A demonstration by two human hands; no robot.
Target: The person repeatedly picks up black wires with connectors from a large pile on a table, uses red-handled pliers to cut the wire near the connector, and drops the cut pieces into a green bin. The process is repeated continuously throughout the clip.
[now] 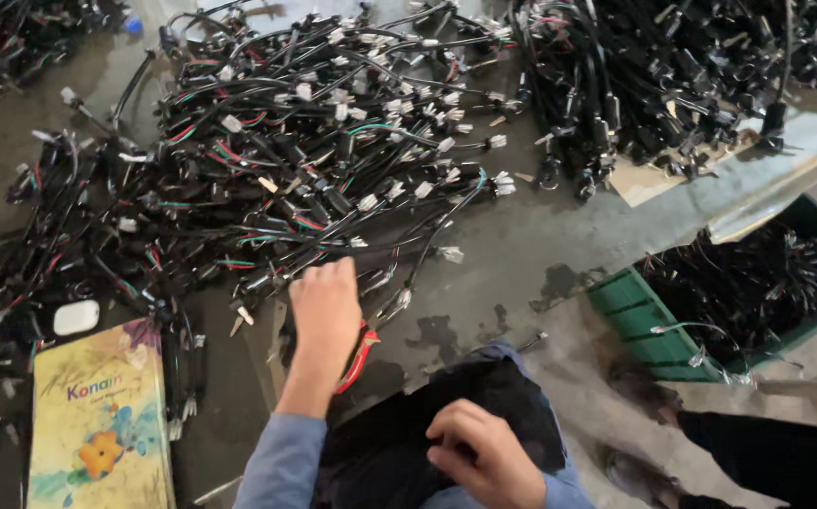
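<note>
**Head view: left hand at the edge of a wire heap**

I looked down on a grey, stained table (522, 254) strewn with black wire harnesses. The main heap (314, 141) filled the upper middle, its leads striped red and green and ending in small white plugs. A second, darker heap (653, 75) lay at the upper right, partly on a sheet of cardboard (644, 179).

My left hand (326, 311) reached forward, back upward, its fingers curled down onto the nearest leads at the heap's lower edge. I could not tell whether it gripped any of them. Just beside that wrist lay red-handled pliers (359, 358), mostly hidden under the hand.

My right hand (479, 457) rested low in the picture on a dark cloth (446, 396) at my lap, loosely fisted; I could not tell whether it held anything.

At the lower left lay a yellowish printed box (98, 415), with a small white case (76, 318) just above it. To the right, below table level, stood a green crate (635, 320) full of more black wires.
</note>
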